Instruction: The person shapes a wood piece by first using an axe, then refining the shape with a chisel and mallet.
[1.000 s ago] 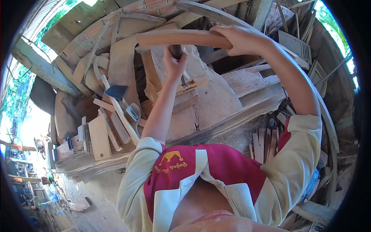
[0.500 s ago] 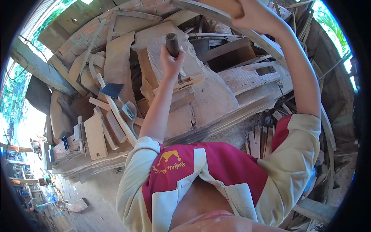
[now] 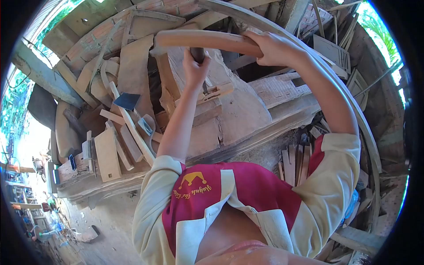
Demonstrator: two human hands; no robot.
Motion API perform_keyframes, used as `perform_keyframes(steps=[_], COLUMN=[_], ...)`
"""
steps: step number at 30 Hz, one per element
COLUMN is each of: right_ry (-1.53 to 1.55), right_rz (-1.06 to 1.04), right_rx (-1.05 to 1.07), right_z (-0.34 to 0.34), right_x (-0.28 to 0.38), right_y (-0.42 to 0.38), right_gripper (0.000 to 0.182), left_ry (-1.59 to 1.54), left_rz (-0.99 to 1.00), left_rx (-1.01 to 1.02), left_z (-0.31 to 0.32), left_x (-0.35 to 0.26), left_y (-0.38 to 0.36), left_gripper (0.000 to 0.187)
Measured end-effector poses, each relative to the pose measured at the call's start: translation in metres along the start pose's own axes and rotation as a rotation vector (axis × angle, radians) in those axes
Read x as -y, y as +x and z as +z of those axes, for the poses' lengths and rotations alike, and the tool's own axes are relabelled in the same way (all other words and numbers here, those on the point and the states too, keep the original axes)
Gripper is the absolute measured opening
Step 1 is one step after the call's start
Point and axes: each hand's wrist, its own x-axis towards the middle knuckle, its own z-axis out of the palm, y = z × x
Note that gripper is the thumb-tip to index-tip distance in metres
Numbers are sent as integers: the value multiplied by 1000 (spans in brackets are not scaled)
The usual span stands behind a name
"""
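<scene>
My left hand [image 3: 194, 70] is wrapped around the dark handle of a chisel [image 3: 197, 54], held upright. Its narrow blade reaches down to a small piece of wood [image 3: 218, 92] with a slot cut in it. In my right hand [image 3: 276, 49] is a long wooden club [image 3: 198, 39], gripped at its right end. The club lies across the top of the chisel handle, at or very near it; contact is hard to make out. Under the slotted piece are a wooden block [image 3: 205, 112] and a broad, rough slab [image 3: 245, 117].
To the left lie a flat board [image 3: 108, 154], several wood strips, a dark square plate [image 3: 127, 101] and a glass-like oval piece [image 3: 145, 126]. A long curved strip [image 3: 335, 73] arches around the right side. Offcuts [image 3: 296, 163] stand below the bench's right end.
My right hand has swung the club down from the top edge of the view to the chisel's handle. My left hand and the chisel stay in place.
</scene>
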Motion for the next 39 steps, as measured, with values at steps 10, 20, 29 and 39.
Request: perform_keyframes(steps=[10,20,29,39], right_ry=[318,190,147,88], right_rz=[462,581,605,560], right_rx=[-333,19,-7,-59], right_z=[45,248,273,281], right_x=[-46,-40,-5,-8], right_y=[-32,-94,-107,-109], right_gripper=[45,35,47,55], left_ry=[0,70,11,-12], left_rz=[98,112,10,-134], left_rx=[-124,-86,-1,7], left_z=[-9,-8,0,14], left_x=[4,4,13,-16], left_y=[6,13,24,28], left_gripper=[24,24,23,26])
